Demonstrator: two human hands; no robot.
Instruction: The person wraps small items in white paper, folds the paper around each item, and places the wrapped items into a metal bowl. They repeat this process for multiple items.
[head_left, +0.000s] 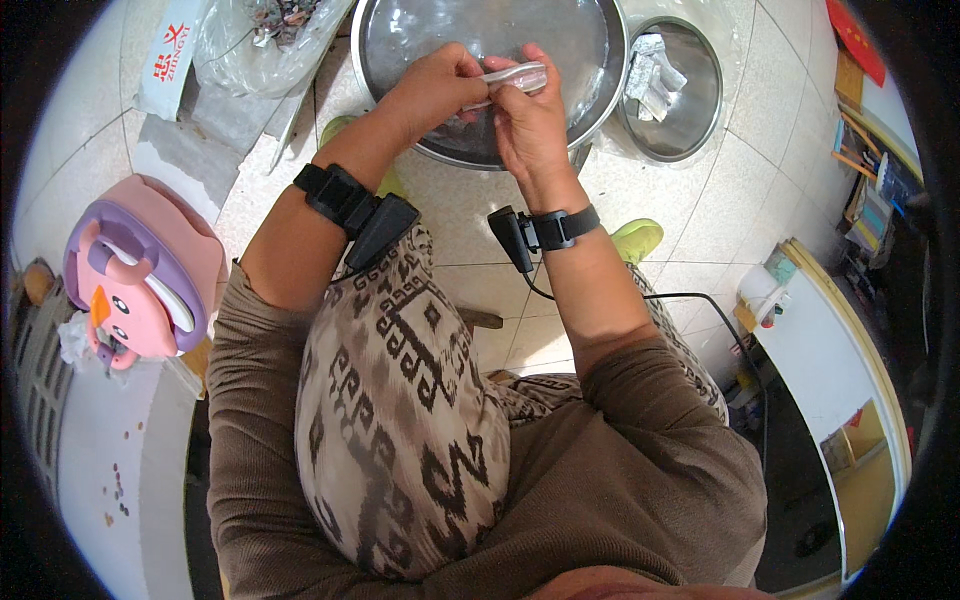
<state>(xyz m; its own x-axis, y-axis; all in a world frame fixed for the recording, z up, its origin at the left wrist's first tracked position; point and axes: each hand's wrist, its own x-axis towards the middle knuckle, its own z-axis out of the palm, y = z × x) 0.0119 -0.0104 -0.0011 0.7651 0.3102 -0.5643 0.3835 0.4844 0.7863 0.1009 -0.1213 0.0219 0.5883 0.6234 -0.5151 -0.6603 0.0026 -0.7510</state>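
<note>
Over a wide metal basin (491, 161) of water, my two hands meet at a thin strip (527, 73) of whitish, translucent material, perhaps plastic film or fish skin. My left hand (442, 84) comes in from the left and pinches its left end. My right hand (534, 124) grips the strip between thumb and fingers from the right. To the right of the basin stands a smaller steel bowl (694, 124) with several folded silvery pieces (654, 75) heaped inside. Both wrists wear black straps with a black device.
At upper left, a clear plastic bag (247, 64) with dark scraps rests on flattened cardboard (180, 157). A pink and purple toy-like seat (150, 277) with a bird face stands at left. A black cable (705, 296) runs from my right wrist device. A white-topped table (817, 360) stands at right.
</note>
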